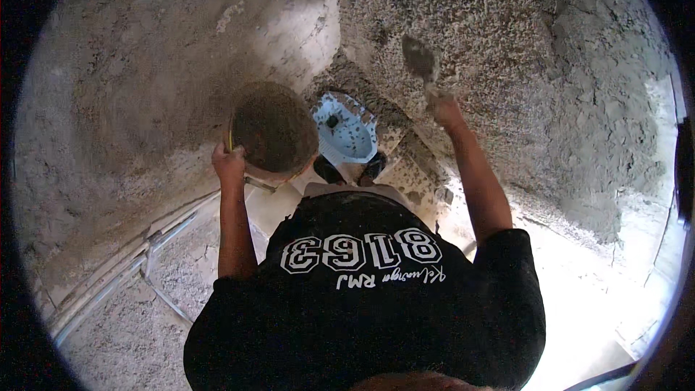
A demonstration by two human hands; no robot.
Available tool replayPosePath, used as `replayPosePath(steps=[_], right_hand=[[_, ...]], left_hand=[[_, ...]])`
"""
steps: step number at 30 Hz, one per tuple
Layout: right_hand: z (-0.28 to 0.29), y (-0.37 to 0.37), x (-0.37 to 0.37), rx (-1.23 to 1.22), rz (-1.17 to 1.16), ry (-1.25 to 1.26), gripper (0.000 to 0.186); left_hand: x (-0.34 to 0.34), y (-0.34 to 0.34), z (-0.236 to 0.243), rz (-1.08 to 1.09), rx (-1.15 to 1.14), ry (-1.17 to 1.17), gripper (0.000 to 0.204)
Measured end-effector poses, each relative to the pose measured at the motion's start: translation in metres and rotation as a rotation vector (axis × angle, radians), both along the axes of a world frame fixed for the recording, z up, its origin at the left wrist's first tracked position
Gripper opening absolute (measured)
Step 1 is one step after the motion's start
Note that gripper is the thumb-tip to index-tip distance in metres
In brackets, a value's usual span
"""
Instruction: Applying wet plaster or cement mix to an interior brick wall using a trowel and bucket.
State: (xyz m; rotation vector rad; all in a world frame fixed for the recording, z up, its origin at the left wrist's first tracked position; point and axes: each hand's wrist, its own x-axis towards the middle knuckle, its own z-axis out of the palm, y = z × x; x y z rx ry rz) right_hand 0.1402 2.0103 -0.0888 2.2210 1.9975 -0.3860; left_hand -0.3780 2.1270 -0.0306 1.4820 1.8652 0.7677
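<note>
My left hand [229,163] is closed on the left edge of a round, dark bucket [279,175]. Its wide mouth shows a grey-brown inside, and I cannot make out how deep the contents are. On the other side, my right hand [444,111] grips the handle of a trowel [419,58]. The trowel's blade is coated grey and points up and away, in front of the rough right wall [492,51]. Whether the blade touches that wall I cannot tell.
Between the two walls sits a light blue squat toilet pan [346,136], spattered with mortar. My dark-shod feet [373,166] stand at its near end. Wet-looking mortar lies behind it in the corner. Pale pipes [137,264] run along the base of the left wall [137,101].
</note>
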Motion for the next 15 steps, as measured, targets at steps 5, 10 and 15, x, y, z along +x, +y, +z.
replayPosePath(steps=[5,10,15], right_hand=[[-0.108,-0.073,0.011,0.064,-0.165,0.426,0.057],[-0.197,-0.103,-0.012,-0.115,-0.316,0.660,0.058],[-0.222,-0.121,-0.037,-0.105,-0.991,1.409,0.043]], left_hand=[[0.017,0.004,-0.001,0.080,-0.070,-0.279,0.018],[-0.002,0.004,-0.039,0.037,-0.131,-0.069,0.022],[-0.010,-0.017,-0.038,0.148,-0.128,-0.198,0.025]])
